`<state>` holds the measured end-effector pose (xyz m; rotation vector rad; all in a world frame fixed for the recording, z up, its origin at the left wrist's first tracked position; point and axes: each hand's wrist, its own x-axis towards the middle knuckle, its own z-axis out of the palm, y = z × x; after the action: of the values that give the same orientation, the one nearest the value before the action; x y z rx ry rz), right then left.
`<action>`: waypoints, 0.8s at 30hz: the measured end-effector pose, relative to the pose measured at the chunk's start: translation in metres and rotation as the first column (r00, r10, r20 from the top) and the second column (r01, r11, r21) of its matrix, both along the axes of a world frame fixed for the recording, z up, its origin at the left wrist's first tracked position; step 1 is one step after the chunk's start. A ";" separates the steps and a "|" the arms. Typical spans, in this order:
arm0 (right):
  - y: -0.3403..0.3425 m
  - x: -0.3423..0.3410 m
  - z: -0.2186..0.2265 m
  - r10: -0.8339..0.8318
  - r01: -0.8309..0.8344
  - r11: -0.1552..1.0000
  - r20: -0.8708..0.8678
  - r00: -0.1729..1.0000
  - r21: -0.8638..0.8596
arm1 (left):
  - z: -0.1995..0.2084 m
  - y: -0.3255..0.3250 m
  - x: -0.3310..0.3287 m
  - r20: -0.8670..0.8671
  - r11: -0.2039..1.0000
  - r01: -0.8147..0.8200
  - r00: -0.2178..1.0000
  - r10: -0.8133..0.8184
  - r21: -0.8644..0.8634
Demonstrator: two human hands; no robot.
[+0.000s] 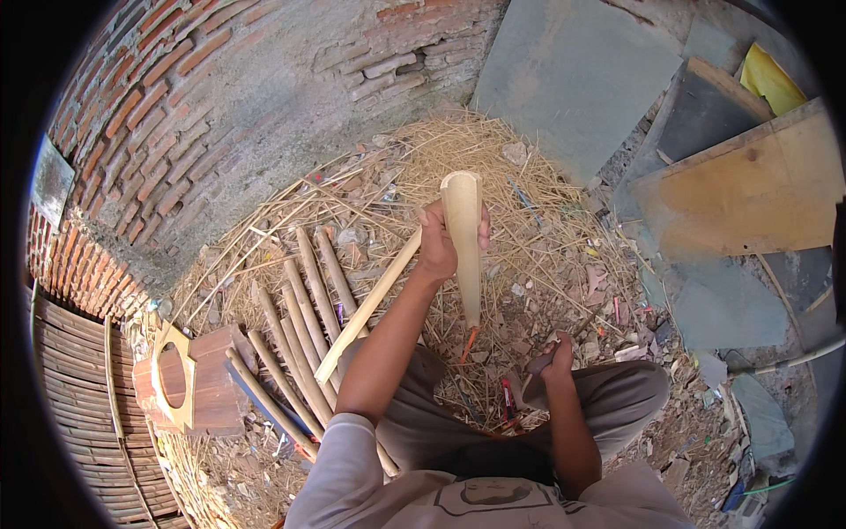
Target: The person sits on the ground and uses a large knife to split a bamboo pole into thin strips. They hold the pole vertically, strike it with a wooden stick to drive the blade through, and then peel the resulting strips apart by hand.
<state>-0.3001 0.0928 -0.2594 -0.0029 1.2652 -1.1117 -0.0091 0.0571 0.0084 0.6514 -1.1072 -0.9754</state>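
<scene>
My left hand [438, 247] is wrapped around a pale split bamboo piece [462, 234], raised in front of me. The piece is broad with a curved rim at its far end and looks narrower toward me. From the same hand a long flat bamboo strip [374, 301] slants down to the left, beside my forearm; whether the two are joined is hidden. Over my right knee, my right hand [559, 353] is closed on a dark tool handle [543, 358]. What lies beyond that handle is hard to make out.
Several round bamboo poles [300, 339] lie by my left leg, near a brown board [198, 379] and a frame with a round hole [174, 375]. Straw and rubble cover the ground. A brick wall [176, 132] rises ahead; grey sheets [573, 88] and a wooden panel [740, 189] stand right.
</scene>
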 end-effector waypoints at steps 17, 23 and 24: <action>0.180 -0.054 0.302 0.412 -0.688 0.594 -0.578 0.705 -0.416 | -0.028 -0.026 -0.156 0.120 0.965 -0.262 0.958 0.262 -0.014; 0.169 -0.043 0.299 0.469 -0.754 0.563 -0.619 0.629 -0.339 | -0.039 -0.035 -0.145 0.075 0.986 -0.165 0.984 0.164 0.007; 0.167 -0.043 0.297 0.473 -0.757 0.562 -0.622 0.624 -0.333 | -0.041 -0.037 -0.143 0.071 0.989 -0.148 0.987 0.145 0.030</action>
<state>-0.3427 0.2602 0.0378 -1.1999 1.1295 -0.7955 -0.1522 0.0206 -0.0329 0.7889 -1.0879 -0.8531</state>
